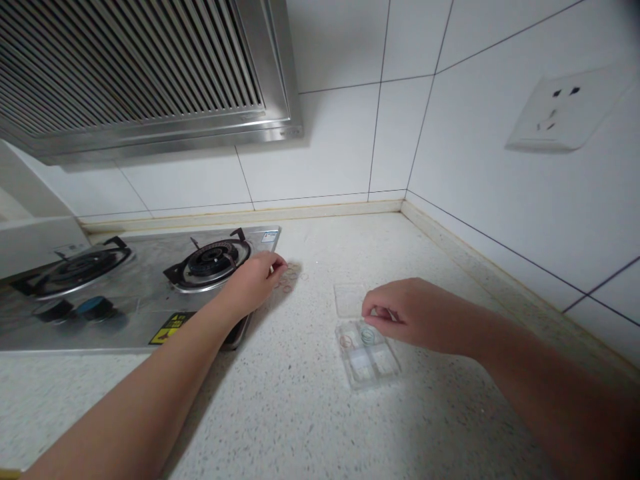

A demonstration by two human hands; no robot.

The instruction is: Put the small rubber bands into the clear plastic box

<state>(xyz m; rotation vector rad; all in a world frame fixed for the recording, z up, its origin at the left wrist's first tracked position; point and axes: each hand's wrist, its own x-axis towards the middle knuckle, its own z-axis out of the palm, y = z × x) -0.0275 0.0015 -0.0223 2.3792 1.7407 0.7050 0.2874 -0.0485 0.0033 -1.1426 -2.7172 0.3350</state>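
Observation:
My left hand [257, 280] reaches across the counter beside the stove, fingers curled and pinched at a small scatter of thin rubber bands [289, 280] lying on the speckled top. My right hand [405, 313] hovers over a small clear plastic compartment box [369, 353], fingertips pinched together just above its far right cell. A green band [369, 335] lies in that cell and a reddish band [346, 341] in the cell to its left. The box's clear lid [349, 299] lies flat just behind it. What either pinch holds is too small to make out.
A steel two-burner gas stove [135, 293] sits on the left with knobs at its front. A range hood [140, 73] hangs above it. White tiled walls meet in the corner, with a wall socket [565, 110] on the right. The speckled counter [300, 413] stretches toward me.

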